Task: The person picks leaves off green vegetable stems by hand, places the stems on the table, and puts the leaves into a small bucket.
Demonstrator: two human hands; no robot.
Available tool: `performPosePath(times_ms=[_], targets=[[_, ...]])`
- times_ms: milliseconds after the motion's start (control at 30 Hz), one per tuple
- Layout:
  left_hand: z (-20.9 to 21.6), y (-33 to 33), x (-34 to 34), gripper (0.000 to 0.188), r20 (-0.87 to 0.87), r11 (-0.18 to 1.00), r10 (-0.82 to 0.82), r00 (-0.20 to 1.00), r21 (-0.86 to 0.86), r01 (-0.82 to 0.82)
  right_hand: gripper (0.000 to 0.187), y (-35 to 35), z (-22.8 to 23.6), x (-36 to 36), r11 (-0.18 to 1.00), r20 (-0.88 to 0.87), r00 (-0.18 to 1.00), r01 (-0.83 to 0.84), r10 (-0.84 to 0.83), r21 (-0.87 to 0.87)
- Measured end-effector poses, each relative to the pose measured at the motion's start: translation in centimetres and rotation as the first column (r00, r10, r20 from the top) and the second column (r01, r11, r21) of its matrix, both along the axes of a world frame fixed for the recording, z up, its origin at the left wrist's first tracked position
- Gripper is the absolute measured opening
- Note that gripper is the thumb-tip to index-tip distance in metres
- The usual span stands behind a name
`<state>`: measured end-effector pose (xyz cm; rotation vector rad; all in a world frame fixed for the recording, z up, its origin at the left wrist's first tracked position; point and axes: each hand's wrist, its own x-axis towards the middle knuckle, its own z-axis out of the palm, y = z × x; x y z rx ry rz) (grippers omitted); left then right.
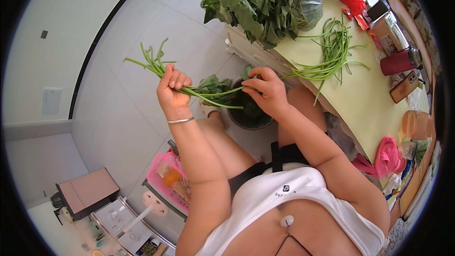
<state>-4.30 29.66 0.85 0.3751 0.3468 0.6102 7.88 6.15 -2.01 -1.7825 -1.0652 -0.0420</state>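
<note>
My left hand (pixel 174 87) is closed in a fist around a small bunch of green stems (pixel 150 60). Their cut-looking ends fan out to the upper left, and longer stems run out of the fist to the right. With thumb and fingertips, my right hand (pixel 266 91) pinches the tip of one of these stems. Green leaves (pixel 212 86) show just behind the stems; I cannot tell which stem bears them. Below my right hand stands a dark round bin (pixel 259 126) with greens inside, partly hidden by the hand.
On the yellow-topped table (pixel 356 106) to the right lie a pile of bare stems (pixel 335 53) and a heap of leafy greens (pixel 258 2) beside clear plastic. A red flask (pixel 400 61), a phone (pixel 404 86) and a pink cloth (pixel 388 156) sit along its far side. A pink basket (pixel 163 173) stands left.
</note>
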Motion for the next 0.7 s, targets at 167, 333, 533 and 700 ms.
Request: performPosePath(times_ms=[167,333,533,700], targets=[[0.8,-0.4,0.5,0.011,0.076,0.996,-0.082,0.994,0.044,0.079,0.010,-1.3,-0.1,1.7,0.995,-0.490,0.866,-0.070,0.097,0.073],[0.0,-0.6,1.0,0.010,0.239,0.987,-0.158,0.958,0.070,0.145,0.013,-1.1,0.2,2.2,0.911,-0.920,0.048,0.132,0.389,0.392],[-0.5,-0.1,1.5,0.009,0.215,0.998,-0.049,0.975,-0.021,0.055,0.010,-0.5,-1.8,1.6,0.814,-0.843,-0.028,0.279,0.538,0.510],[-1.4,2.1,0.2,0.015,0.200,0.979,0.179,0.963,-0.131,-0.155,0.015,-3.7,-4.6,3.5,0.977,-0.951,0.294,0.157,0.095,0.145]])
